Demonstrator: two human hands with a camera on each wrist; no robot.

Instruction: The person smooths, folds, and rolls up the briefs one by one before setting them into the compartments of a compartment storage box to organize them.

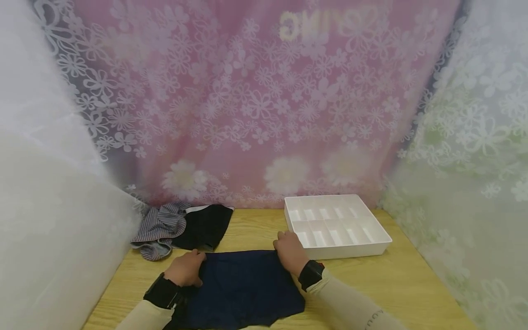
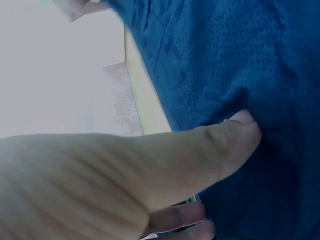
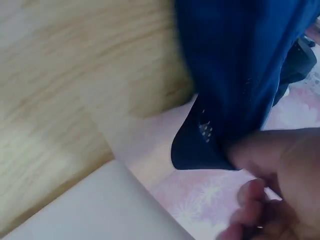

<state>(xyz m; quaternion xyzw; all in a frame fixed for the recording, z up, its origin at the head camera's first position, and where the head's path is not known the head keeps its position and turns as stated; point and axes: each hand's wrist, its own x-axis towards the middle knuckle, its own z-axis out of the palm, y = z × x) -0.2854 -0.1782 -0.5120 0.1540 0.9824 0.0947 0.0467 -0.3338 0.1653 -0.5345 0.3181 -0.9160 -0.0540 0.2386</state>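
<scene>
A navy blue garment (image 1: 243,288) of thin cloth is spread in front of me, its top edge nearly straight between my two hands. My left hand (image 1: 184,269) holds its upper left corner. In the left wrist view the thumb (image 2: 220,145) lies over the cloth, which has rows of small holes, and the other fingers are partly hidden. My right hand (image 1: 290,252) pinches the upper right corner, beside the white tray. In the right wrist view that corner of the garment (image 3: 225,75) hangs from between the thumb and the curled fingers.
A white divided tray (image 1: 348,251) with two rows of compartments stands at the back right of the wooden table (image 1: 412,284). At the back left lie a grey striped garment (image 1: 158,224) and a black garment (image 1: 208,227). A pink floral curtain (image 1: 255,114) hangs behind.
</scene>
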